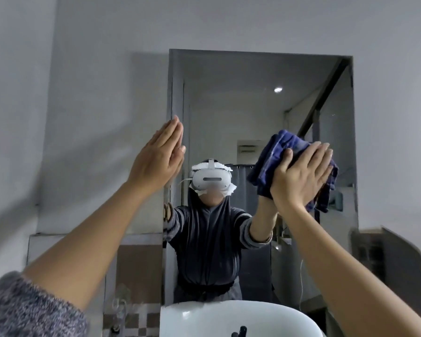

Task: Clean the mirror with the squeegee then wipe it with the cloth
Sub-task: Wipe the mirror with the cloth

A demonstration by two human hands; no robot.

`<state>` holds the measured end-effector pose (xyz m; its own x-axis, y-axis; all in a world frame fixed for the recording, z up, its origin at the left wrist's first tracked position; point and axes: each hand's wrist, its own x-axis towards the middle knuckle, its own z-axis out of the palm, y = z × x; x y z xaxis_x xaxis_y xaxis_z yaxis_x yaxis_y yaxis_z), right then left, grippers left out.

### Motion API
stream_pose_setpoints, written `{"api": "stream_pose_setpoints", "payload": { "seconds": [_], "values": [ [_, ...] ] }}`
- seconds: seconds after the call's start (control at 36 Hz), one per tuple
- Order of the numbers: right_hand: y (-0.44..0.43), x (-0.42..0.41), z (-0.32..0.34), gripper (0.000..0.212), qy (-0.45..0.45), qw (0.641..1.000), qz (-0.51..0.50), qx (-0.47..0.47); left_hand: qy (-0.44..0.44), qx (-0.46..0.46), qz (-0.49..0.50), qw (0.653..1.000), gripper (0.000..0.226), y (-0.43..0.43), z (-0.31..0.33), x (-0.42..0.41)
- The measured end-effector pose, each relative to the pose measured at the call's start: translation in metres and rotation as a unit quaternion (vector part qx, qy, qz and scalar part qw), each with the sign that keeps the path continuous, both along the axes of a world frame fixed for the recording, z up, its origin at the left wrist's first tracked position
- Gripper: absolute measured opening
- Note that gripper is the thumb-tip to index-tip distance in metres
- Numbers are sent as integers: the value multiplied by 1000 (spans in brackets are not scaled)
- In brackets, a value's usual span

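A tall rectangular mirror (pixel 258 98) hangs on the grey wall above a basin. My right hand (pixel 301 176) presses a folded dark blue cloth (pixel 275 156) flat against the right part of the glass, fingers spread over it. My left hand (pixel 158 159) rests flat with fingers together at the mirror's left edge, holding nothing. The mirror reflects a person in a dark striped top wearing a white headset. No squeegee is in view.
A white basin (pixel 204 319) sits below the mirror, with a dark tap (pixel 240 332) at the bottom edge. Brown and checkered tiles (pixel 136 319) lie at lower left. A dark tiled ledge (pixel 389 259) juts out at right.
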<state>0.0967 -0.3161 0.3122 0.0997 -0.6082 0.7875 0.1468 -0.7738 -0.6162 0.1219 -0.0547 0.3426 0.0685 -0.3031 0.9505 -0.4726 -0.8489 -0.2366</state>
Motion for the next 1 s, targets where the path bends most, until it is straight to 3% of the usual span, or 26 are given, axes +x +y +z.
{"api": "stream_pose_setpoints", "payload": {
  "seconds": [0.39, 0.58, 0.78, 0.89, 1.0],
  "values": [
    [136, 11, -24, 65, 14, 971, 62, -230, -14, 43, -6, 999, 51, 16, 5, -1],
    [144, 17, -34, 64, -15, 964, 55, -258, -4, 61, -7, 998, 53, 21, 8, -1],
    [137, 13, -45, 62, 10, 939, 56, -340, 9, 47, -19, 999, 56, 19, 10, -6],
    [129, 9, -62, 62, 35, 890, 65, -450, 17, 38, -21, 999, 55, 17, 9, -5],
    [96, 8, -76, 63, 59, 779, 30, -624, 5, 34, -17, 999, 52, 12, 6, -5]
  ]
}}
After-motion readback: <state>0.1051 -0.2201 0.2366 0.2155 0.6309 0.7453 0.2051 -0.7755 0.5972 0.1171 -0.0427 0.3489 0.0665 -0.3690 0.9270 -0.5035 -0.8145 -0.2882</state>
